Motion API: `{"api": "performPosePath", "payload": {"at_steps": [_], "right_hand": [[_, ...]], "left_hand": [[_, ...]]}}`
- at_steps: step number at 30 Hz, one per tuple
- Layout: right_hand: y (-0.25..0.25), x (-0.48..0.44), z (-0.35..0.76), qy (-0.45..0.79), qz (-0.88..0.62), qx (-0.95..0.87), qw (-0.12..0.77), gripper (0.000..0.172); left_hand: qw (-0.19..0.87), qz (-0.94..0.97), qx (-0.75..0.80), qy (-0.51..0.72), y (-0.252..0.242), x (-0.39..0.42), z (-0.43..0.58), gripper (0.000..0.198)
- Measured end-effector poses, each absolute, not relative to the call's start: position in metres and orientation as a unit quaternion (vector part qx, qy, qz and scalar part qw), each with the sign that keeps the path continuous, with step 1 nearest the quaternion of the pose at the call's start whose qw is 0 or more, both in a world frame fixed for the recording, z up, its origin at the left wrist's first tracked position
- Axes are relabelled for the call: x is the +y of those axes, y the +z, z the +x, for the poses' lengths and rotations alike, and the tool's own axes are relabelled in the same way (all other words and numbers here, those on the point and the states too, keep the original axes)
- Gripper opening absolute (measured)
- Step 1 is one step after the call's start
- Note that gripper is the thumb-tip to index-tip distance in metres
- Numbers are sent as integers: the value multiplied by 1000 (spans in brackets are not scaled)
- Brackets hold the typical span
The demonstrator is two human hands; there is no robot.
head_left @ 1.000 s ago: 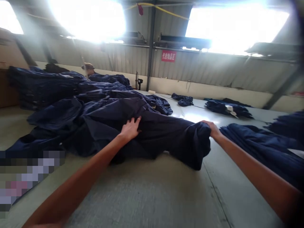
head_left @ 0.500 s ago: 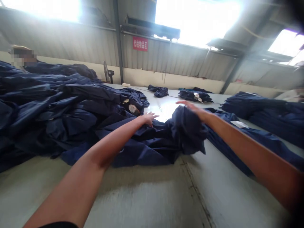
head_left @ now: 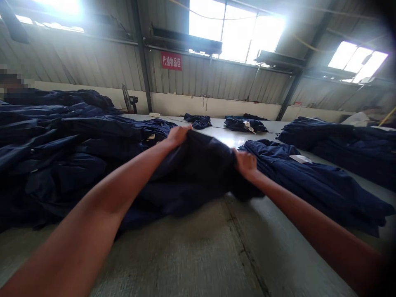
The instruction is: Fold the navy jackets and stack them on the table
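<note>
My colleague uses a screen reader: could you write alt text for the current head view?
A person's left hand and right hand grip dark cloth over a table. A navy heap lies left, a navy pile with a white tag right; behind, a red sign hangs on the wall.

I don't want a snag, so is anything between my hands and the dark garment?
Nothing visible: your left hand and right hand both grip the dark garment directly. The pile with a white label lies to its right, not between.
</note>
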State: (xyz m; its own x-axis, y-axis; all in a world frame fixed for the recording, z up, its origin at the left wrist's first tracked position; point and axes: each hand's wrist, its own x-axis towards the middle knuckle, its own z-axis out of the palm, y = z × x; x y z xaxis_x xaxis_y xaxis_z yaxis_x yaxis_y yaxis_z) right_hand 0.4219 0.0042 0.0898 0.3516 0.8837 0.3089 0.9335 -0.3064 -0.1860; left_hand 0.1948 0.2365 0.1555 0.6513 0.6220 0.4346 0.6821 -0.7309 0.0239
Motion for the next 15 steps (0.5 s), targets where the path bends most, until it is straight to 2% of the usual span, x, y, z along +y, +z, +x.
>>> {"api": "performPosePath", "payload": {"at_steps": [1,3,6,8,10,13,15], "right_hand": [[111,9,426,-173,-808,-536,172,55],[144,8,424,-281,-788,-525,154,63],[155,-24,397,-279,-747,-591,120,69],[134,-59,372,-202,-721,-654,105,77],[102,-96,350,-91,-710,-694,77,86],[65,-139,330,110,-629,-769,42,96],[63,-154,325,219,-573,-790,19,99]], "left_hand": [[84,-894,-363,-248,173,238,187,45],[100,-875,-341,-328,201,235,164,51],[92,-871,-249,-413,210,216,116,52],[61,-902,-203,-375,190,195,78,52],[16,-942,-172,-287,156,172,41,52],[-66,-969,-204,-123,102,140,-7,60],[-113,-963,-245,-30,77,125,-30,66]]}}
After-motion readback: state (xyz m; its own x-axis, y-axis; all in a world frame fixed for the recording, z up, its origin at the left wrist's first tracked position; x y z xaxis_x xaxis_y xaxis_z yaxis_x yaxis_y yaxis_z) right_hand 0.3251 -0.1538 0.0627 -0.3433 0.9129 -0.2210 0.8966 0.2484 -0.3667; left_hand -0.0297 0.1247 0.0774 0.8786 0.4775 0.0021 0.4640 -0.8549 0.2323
